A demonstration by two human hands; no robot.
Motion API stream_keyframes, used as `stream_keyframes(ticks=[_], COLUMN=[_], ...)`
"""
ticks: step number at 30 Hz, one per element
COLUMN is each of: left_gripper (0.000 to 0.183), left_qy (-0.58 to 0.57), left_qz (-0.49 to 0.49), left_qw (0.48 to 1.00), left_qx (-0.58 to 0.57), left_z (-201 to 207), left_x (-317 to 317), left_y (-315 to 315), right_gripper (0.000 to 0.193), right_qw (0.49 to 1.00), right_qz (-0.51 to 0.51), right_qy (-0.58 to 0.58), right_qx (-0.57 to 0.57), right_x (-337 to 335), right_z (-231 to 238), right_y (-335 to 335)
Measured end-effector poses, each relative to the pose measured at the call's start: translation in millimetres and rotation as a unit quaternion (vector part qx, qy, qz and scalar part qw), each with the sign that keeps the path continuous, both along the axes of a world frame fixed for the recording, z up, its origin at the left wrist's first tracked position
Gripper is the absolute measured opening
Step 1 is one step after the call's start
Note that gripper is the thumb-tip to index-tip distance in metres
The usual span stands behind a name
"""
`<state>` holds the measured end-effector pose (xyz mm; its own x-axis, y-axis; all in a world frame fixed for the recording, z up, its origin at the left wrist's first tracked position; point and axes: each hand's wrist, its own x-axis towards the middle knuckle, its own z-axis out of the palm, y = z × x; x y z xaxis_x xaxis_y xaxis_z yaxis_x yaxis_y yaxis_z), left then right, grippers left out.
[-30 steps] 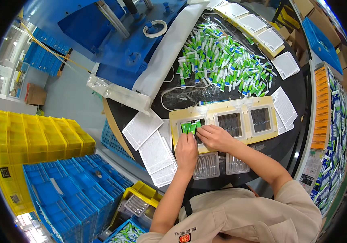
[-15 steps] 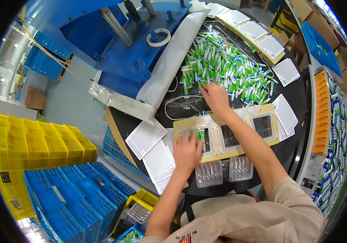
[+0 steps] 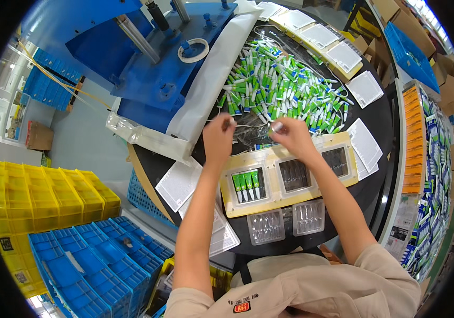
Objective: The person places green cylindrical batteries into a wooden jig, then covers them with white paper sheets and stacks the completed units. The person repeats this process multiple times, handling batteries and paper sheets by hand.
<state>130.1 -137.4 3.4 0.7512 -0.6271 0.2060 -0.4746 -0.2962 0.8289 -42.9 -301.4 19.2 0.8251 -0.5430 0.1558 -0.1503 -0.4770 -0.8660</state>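
Observation:
My left hand (image 3: 219, 140) is raised near the front left of a pile of small green-and-white tubes (image 3: 285, 87). Its fingers are closed, with a white tube end showing between them. My right hand (image 3: 295, 139), at the pile's front edge, pinches a tube whose white end (image 3: 276, 127) sticks out. Between my forearms lies a cream-yellow frame (image 3: 226, 196) with three windows. Several green tubes (image 3: 247, 185) lie side by side in a clear blister in the left window. Clear ridged blisters show in the middle window (image 3: 294, 175) and the right window, partly behind my right forearm.
Two clear blister trays (image 3: 266, 227) lie before the frame. White cards (image 3: 179, 183) are stacked at left, others (image 3: 363, 146) at right. A second frame with cards (image 3: 319, 37) stands at the back. A blue press (image 3: 184, 69) rises at left, above blue crates (image 3: 89, 259).
My left hand has moved from the left window up to the pile, uncovering the row of tubes. My right hand has drawn back slightly toward the frame. The view has shifted a little.

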Motion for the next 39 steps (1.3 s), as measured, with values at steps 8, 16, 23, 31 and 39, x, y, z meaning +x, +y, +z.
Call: stream_keyframes(ticks=[8, 16, 23, 31, 39], left_gripper=[0.036, 0.035, 0.039, 0.039, 0.038], left_qy=[-0.214, -0.303, -0.243, -0.25, -0.243], left_qz=[-0.072, -0.078, -0.094, -0.105, -0.102], left_qw=[0.974, 0.948, 0.962, 0.957, 0.961], left_qx=[-0.011, 0.057, 0.084, 0.108, 0.084], left_z=[-3.4, -21.4, -24.8, -33.0, -39.4], left_x=[-160.2, -171.4, -177.2, -172.9, -173.4], left_y=[81.2, 83.8, 89.5, 98.9, 105.1], right_gripper=[0.026, 0.024, 0.03, 0.032, 0.031], right_qw=[0.982, 0.963, 0.956, 0.96, 0.92], right_qz=[-0.053, -0.068, -0.055, 0.003, 0.136], right_qy=[-0.061, -0.045, 0.011, -0.008, 0.038], right_qx=[-0.169, -0.259, -0.287, -0.279, -0.365], right_x=[-125.3, -115.4, -108.9, -104.2, -76.6], right_z=[-18.3, -42.5, -37.6, -15.6, -23.5], right_y=[60.9, 79.9, 94.3, 84.0, 98.1])
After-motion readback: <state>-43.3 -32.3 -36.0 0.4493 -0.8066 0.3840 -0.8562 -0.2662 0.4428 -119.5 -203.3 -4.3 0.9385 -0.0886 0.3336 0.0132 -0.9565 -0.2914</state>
